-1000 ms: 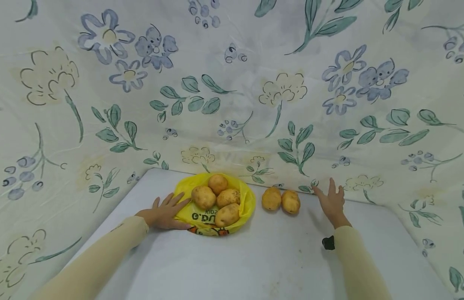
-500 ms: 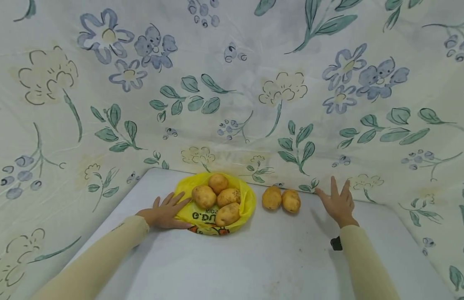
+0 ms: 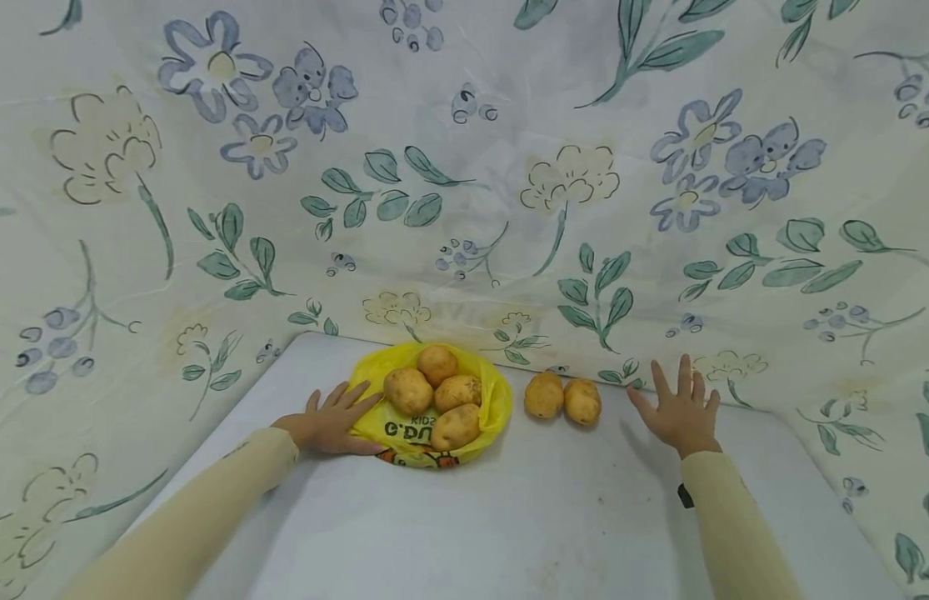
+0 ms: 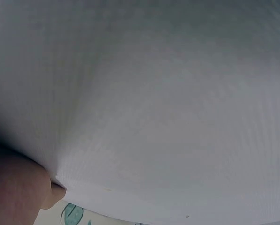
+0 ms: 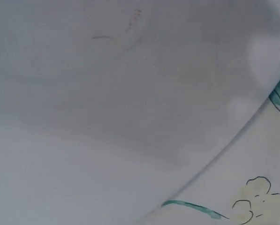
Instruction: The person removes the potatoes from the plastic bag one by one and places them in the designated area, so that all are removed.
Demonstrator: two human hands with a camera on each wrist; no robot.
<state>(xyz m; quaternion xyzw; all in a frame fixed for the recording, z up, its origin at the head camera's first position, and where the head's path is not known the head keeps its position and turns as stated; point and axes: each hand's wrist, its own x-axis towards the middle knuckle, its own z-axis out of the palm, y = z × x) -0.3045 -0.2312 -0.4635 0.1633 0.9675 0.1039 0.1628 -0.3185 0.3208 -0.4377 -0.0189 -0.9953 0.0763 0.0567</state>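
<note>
A yellow plastic bag (image 3: 496,417) with dark lettering lies spread on the white table, its mouth turned outward. Several potatoes (image 3: 407,392) sit inside it. My left hand (image 3: 335,423) rests on the bag's left edge with the fingers spread. To the right of the bag, two more potatoes (image 3: 581,402) lie side by side on the tabletop. My right hand (image 3: 677,412) is raised over the table to their right, fingers spread and holding nothing. In the left wrist view, part of the left hand (image 4: 20,192) shows at the lower left corner.
The white table (image 3: 434,533) ends at the back against a floral cloth (image 3: 464,208) that also rises at both sides. A few small dark specks mark the tabletop. A black wrist device (image 3: 685,496) shows beside the right sleeve.
My right hand has shifted slightly to the right, away from the two loose potatoes, and its fingers have spread wider. The left hand, bag and potatoes have stayed in place.
</note>
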